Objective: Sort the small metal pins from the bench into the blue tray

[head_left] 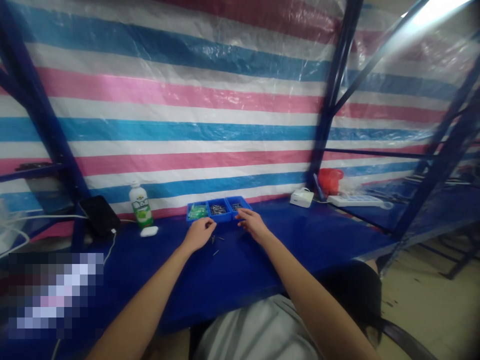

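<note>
Three blue bins stand side by side at the back of the blue table (300,240). Green packets (197,212) fill the left bin, small metal parts (218,209) the middle one, and more metal parts (236,206) lie in the right one. My left hand (200,234) is just in front of the left bin, its fingers pinched together; what they hold, if anything, is too small to name. At the front edge of the right bin is my right hand (253,225), fingers apart and bent. Several thin metal pieces (216,252) lie on the table between my hands.
Left of the bins are a bottle (141,205), a white case (149,231) and a black phone (99,215) on a cable. To the right stand a white box (302,197), a red bag (330,181) and a power strip (358,201). Blue posts frame the table.
</note>
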A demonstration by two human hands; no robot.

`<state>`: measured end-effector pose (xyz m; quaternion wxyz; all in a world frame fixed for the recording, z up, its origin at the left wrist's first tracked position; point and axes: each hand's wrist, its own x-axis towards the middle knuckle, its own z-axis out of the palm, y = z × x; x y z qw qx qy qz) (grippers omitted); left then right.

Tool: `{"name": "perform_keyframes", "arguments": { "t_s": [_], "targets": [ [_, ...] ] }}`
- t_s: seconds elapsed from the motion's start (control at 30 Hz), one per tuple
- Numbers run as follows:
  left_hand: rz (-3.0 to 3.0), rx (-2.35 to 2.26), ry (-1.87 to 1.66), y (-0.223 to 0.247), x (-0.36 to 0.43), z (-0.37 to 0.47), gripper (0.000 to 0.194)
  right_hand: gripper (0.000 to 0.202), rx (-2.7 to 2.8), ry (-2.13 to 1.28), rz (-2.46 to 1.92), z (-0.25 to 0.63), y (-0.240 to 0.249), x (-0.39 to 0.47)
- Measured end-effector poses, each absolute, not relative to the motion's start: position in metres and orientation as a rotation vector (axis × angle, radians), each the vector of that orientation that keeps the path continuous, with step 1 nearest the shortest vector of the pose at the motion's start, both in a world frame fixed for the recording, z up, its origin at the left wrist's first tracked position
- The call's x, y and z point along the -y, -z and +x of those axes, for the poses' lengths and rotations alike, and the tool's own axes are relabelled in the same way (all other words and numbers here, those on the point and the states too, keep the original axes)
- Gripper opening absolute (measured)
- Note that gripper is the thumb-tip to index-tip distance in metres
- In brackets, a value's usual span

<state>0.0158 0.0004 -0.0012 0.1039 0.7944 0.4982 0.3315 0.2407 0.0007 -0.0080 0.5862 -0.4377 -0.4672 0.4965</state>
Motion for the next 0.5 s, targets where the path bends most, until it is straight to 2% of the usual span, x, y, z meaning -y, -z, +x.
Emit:
{"name": "perform_keyframes", "arguments": {
  "t_s": [0.17,0.27,0.4,0.5],
  "targets": [
    [2.396,-1.506,-0.872,0.001,0.002,0.015,0.022,0.021,1.373,-0.858,-1.126,0.233,0.013,0.003],
    [2.437,-1.530,-0.933,-0.009,0.011,0.018,0.021,0.020,1.404,-0.642,-1.035,0.227,0.006,0.013],
    [2.447,-1.436,-1.247,-0.039,0.041,0.025,0.022,0.026,1.244,-0.419,-0.886,0.232,-0.022,0.050],
    [2.295,-1.229,-1.746,-0.065,0.079,0.024,0.026,0.030,1.109,-0.221,-0.773,0.256,-0.040,0.092]
  ]
}}
